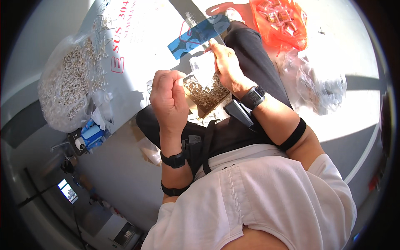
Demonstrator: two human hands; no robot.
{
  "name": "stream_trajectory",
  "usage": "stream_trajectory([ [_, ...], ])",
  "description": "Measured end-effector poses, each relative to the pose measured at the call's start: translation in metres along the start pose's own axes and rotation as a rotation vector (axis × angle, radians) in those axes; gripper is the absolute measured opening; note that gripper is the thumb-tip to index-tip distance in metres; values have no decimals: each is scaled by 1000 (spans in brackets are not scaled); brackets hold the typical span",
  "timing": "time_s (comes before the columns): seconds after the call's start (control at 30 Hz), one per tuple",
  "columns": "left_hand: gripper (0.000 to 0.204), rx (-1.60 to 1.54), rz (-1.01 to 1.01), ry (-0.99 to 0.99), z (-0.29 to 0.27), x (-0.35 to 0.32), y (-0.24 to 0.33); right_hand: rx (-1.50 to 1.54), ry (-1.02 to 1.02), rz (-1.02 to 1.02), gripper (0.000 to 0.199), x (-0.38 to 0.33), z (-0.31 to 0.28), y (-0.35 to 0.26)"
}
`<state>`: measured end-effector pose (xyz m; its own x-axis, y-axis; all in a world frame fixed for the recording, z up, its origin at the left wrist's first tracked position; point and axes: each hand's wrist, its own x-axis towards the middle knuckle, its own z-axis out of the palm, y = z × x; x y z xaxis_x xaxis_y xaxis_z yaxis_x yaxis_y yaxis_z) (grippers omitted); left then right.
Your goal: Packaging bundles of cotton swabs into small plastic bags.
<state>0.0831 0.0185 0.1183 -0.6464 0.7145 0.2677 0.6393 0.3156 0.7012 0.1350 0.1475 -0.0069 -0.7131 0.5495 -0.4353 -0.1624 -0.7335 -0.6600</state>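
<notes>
My left hand (168,98) is closed, its thumb and forefinger pinched at the near-left edge of a small clear plastic bag (203,68). My right hand (227,64) curls round the bag's right side, fingertips pointing away from me. Just below the bag, an open brown box (204,111) in my lap holds many thin, light-brown stick-like pieces (206,96). Beyond my right fingertips lies a see-through film with a blue print (196,39); whether it joins the bag I cannot tell.
To the left, a large clear bag (66,83) bulges with small pale sticks, some spilled beside it on a printed board (143,37). An orange bag (283,25) of small packets stands far right, above crumpled clear bags (318,85). A blue-and-white object (89,136) lies at left.
</notes>
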Motion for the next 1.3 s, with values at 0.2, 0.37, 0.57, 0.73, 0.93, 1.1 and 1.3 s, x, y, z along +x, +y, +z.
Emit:
stream_trajectory([
  [0.2,23,234,190,2,11,7,1,-38,30,-90,39,-6,11,-7],
  [0.37,23,257,221,-15,16,10,0,-46,30,-115,39,-4,8,-4],
  [0.57,21,296,240,-7,18,14,2,-30,29,-102,36,-4,10,-4],
  [0.73,20,402,261,-59,19,17,4,-16,39,-105,36,-2,7,-1],
  [0.93,19,344,187,-103,16,16,4,-24,56,-83,36,-2,8,1],
  [1.1,20,386,221,-27,21,19,7,11,43,8,37,0,9,2],
  [1.3,22,358,231,17,23,22,15,193,23,257,32,-3,14,-5],
])
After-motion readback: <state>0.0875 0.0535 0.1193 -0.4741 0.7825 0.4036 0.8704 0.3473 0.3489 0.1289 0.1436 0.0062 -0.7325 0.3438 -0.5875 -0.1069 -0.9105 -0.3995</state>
